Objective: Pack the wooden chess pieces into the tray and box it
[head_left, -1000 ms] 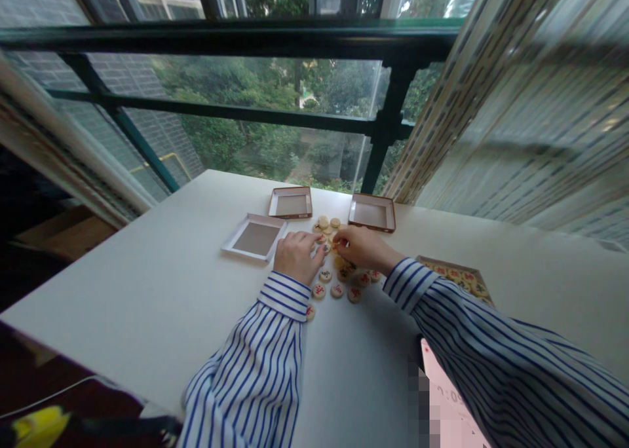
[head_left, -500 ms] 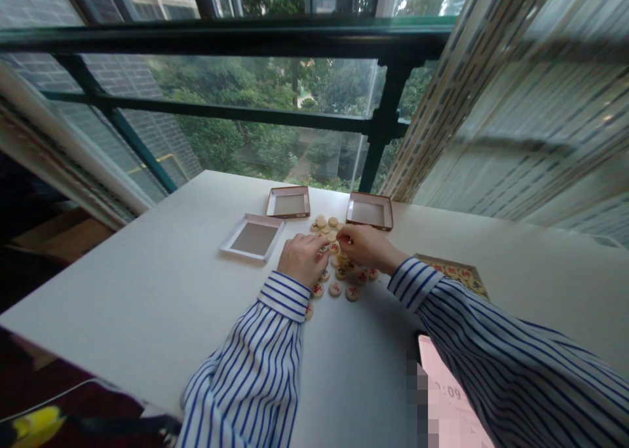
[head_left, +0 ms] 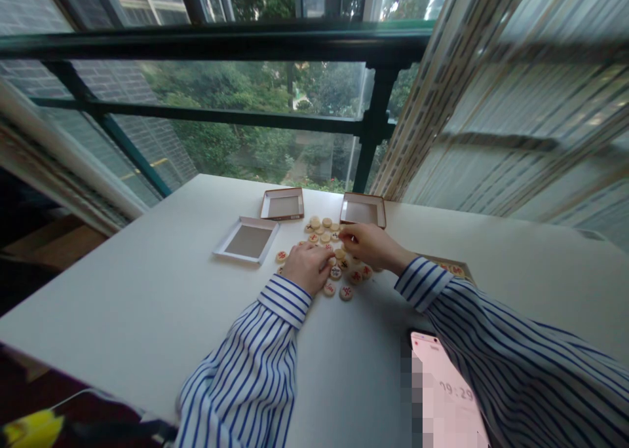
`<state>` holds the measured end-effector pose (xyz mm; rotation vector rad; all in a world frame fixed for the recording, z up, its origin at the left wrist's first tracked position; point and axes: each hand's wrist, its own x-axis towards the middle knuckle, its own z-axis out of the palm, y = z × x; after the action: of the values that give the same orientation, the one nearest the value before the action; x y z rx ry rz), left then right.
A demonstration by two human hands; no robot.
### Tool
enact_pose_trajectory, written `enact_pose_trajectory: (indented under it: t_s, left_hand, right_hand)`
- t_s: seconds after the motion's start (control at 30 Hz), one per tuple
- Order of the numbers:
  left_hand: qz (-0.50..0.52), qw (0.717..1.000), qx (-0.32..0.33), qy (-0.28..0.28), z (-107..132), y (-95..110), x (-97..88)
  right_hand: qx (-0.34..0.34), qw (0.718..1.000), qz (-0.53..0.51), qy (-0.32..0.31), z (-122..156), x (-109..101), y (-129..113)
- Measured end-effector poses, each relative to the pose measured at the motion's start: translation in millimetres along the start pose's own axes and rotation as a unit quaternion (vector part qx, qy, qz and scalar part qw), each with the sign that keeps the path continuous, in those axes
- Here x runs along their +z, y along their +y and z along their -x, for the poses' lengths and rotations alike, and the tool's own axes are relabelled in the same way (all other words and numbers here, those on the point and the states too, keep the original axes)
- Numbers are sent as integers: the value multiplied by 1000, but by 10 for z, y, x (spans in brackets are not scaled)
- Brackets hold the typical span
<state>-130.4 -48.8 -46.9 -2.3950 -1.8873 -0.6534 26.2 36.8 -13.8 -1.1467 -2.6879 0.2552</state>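
A scatter of round wooden game pieces (head_left: 325, 234) with red and dark marks lies in the middle of the white table (head_left: 147, 291). My left hand (head_left: 307, 266) rests curled over the near pieces, fingers closed on them. My right hand (head_left: 366, 245) lies just right of the pile, its fingertips pinched on a piece at the pile's far edge. Both arms wear blue-striped sleeves.
A white shallow lid (head_left: 244, 240) lies left of the pile, two brown-rimmed trays (head_left: 282, 204) (head_left: 363, 209) behind it. A box with more pieces (head_left: 455, 269) shows behind my right sleeve. A phone (head_left: 445, 395) lies near the front edge. Window and curtain stand behind.
The view shifted slightly left and down. My left hand slid nearer and a little right over the pieces; one piece now lies apart at the left. My right hand stayed at the pile's far side.
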Motion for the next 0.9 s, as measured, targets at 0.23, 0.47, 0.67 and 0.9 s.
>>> enact_pose_trajectory:
  t_s: [0.23, 0.47, 0.67, 0.9]
  left_hand:
    - [0, 1000, 2, -11, -4, -18, 8]
    - [-7, 1000, 3, -20, -3, 4, -19]
    - [-6, 1000, -4, -31, -9, 26, -41]
    - [-8, 1000, 2, -29, -4, 9, -15]
  right_hand:
    - [6, 1000, 4, -12, 30, -9, 6]
    - [20, 999, 10, -26, 41, -22, -13]
    - [19, 1000, 1, -19, 56, -16, -12]
    - [7, 1000, -8, -8, 68, 5, 16]
